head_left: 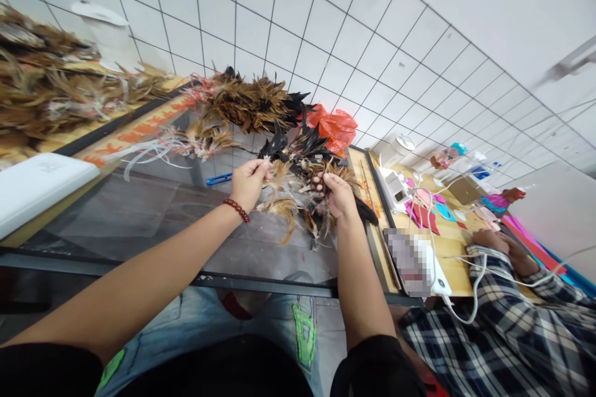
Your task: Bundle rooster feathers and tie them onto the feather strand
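My left hand (pixel 251 178), with a red bead bracelet (pixel 237 209) at its wrist, pinches the base of a black feather (pixel 274 144). My right hand (pixel 337 193) is closed at the right side of a loose pile of feathers (pixel 298 183); its thumb and fingers press on brown feathers, partly hidden by the hand. Below and between both hands lie pale and tan feathers (pixel 285 206) on the dark glass tabletop. A blue utility knife (pixel 218 179) rests just left of my left hand.
A large brown feather bundle (pixel 251 99) lies at the back, beside a red plastic bag (pixel 333 127). More feathers (pixel 69 87) and a white box (pixel 46 189) are at left. On the right are a phone (pixel 407 260), cables, coloured pieces and a person in a plaid sleeve (pixel 498 285).
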Action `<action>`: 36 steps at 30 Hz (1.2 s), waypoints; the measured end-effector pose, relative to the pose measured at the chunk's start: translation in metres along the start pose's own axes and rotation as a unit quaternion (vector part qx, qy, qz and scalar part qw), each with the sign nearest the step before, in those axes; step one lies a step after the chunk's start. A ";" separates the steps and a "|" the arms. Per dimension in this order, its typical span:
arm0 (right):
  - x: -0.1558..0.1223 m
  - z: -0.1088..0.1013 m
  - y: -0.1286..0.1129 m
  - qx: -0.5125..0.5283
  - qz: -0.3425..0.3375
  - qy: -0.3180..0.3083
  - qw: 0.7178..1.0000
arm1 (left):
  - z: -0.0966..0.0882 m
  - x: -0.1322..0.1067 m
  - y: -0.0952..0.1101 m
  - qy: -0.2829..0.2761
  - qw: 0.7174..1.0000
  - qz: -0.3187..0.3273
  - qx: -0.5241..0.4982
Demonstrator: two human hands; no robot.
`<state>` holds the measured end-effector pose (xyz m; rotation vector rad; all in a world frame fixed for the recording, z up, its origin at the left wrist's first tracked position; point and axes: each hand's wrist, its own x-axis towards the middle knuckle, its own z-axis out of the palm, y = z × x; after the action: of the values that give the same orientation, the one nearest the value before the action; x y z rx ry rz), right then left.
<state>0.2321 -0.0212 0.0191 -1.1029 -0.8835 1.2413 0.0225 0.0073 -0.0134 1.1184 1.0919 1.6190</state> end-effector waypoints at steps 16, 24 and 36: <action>-0.011 0.023 0.009 -0.146 -0.126 0.029 0.981 | 0.006 -0.011 0.014 -0.061 0.993 -0.088 -0.055; -0.034 0.050 0.011 -0.157 0.038 -0.228 0.960 | 0.005 -0.020 0.037 -0.260 0.895 -0.249 -0.262; -0.019 0.035 0.007 -0.036 -0.004 -0.031 0.999 | 0.003 -0.011 0.037 -0.185 0.909 -0.237 -0.288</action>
<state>0.1939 -0.0344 0.0232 -1.1208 -0.9845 1.2502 0.0216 -0.0117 0.0200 0.6550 0.5184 1.1581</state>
